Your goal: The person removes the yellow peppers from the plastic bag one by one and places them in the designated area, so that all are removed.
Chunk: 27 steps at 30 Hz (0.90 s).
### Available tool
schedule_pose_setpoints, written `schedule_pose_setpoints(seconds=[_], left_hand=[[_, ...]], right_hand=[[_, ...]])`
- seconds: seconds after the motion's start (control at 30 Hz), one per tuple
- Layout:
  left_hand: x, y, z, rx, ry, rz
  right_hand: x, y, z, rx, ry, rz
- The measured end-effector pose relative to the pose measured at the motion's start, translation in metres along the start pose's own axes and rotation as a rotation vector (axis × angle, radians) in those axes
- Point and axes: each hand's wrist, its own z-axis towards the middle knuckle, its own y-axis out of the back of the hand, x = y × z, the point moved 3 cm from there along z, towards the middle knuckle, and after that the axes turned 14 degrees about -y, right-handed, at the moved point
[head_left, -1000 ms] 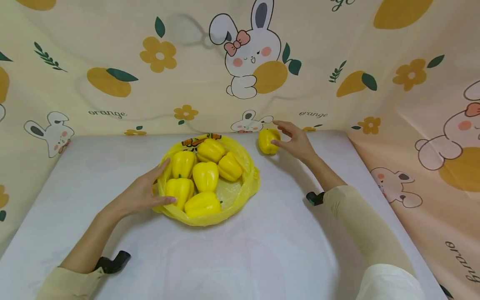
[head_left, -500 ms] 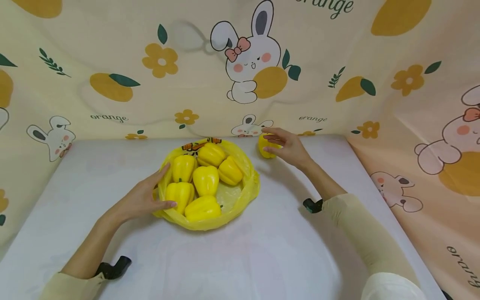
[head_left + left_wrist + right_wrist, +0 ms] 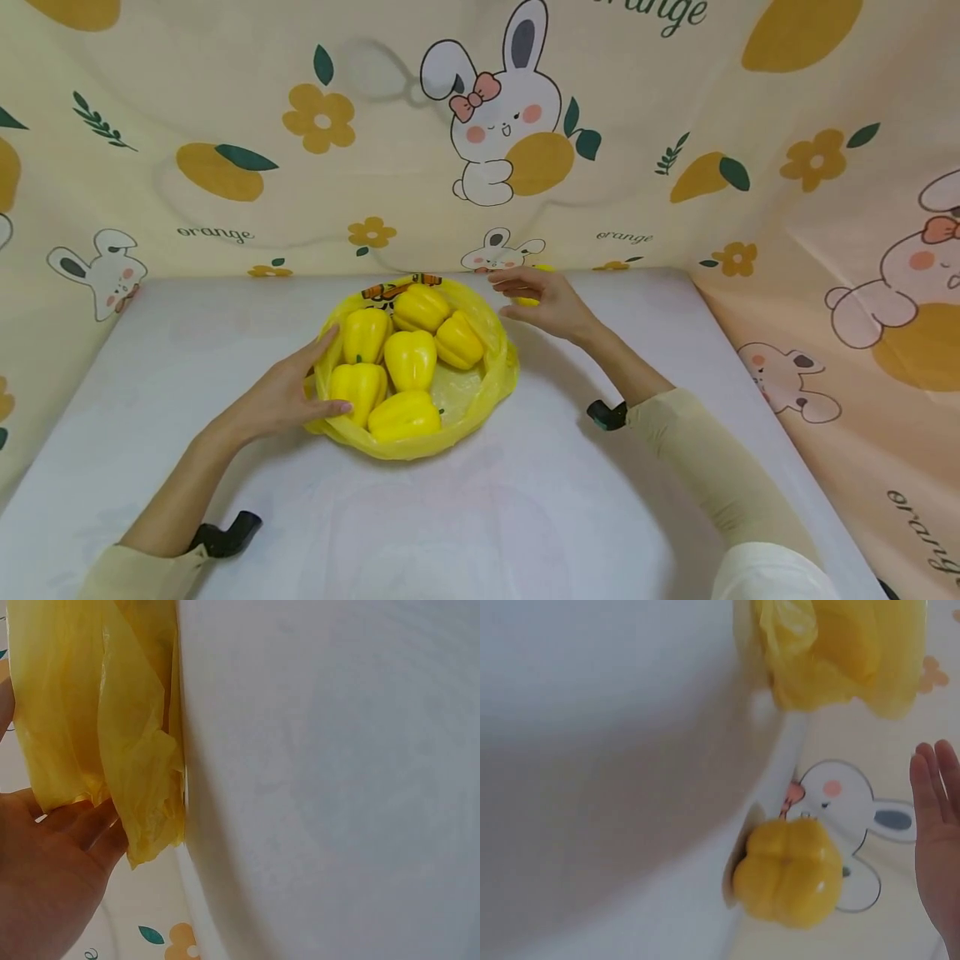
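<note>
In the head view, a yellow plastic bag [image 3: 491, 385] lies with its rim rolled open, and several yellow bell peppers [image 3: 411, 360] sit inside. My left hand [image 3: 273, 396] holds the bag's left side, thumb at the front and fingers farther back. Folds of the bag [image 3: 139, 750] cover some fingertips in the left wrist view. My right hand [image 3: 551, 304] hovers right of the bag, fingers extended and holding nothing. Behind it, one more yellow bell pepper [image 3: 528, 301] stands mostly hidden; the right wrist view shows this bell pepper [image 3: 789, 874] whole, apart from the hand.
A white tabletop [image 3: 450, 525] lies under everything. A printed cloth [image 3: 645, 108] with rabbits and oranges rises along the table's back and right side. Each wrist carries a black camera mount.
My right hand has shifted left from beside the lone bell pepper to in front of it, nearer the bag. That pepper stays put. My left hand and the bag hold their place.
</note>
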Motion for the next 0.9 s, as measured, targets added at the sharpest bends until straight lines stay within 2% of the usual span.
schedule_pose_setpoints(seconds=[0.17,0.43,0.6,0.9], left_hand=[[0.0,0.0,0.001,0.002,0.003,-0.012],[0.0,0.0,0.001,-0.001,0.004,-0.017],[-0.001,0.0,0.004,0.006,-0.003,-0.009],[0.0,0.001,0.003,0.012,-0.003,-0.004]], right_hand=[[-0.001,-0.013,0.004,0.054,0.02,0.011],[0.004,-0.031,0.008,0.119,0.037,-0.036],[0.002,-0.035,0.008,0.131,0.019,-0.073],[-0.007,-0.04,0.012,0.16,0.042,-0.142]])
